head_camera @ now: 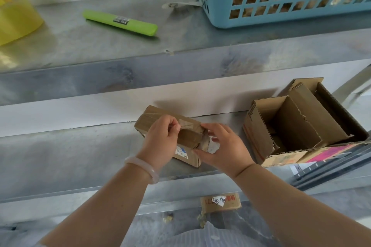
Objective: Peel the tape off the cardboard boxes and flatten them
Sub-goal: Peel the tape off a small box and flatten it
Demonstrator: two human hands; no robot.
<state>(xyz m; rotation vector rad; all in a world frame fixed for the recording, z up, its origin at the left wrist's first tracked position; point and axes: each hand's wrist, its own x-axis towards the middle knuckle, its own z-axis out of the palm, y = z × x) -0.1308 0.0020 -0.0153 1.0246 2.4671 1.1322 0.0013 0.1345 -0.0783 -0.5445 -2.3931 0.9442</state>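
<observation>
Taped box [152,120] on lower shelf [70,156]; open boxes [259,136] right of it; marker [120,23], basket [281,20] on upper shelf [180,44].

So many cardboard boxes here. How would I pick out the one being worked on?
Find the blue basket on the upper shelf, then drop to the shelf below. There, left of the open boxes, lies a small flat box held between the left hand and right hand. Unlike its open neighbours, it is closed, wrapped in tape and bears a white-and-blue label.

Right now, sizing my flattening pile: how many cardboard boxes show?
4: taped box at centre; front open box and rear open box at right; labelled box below; more may be hidden.
</observation>
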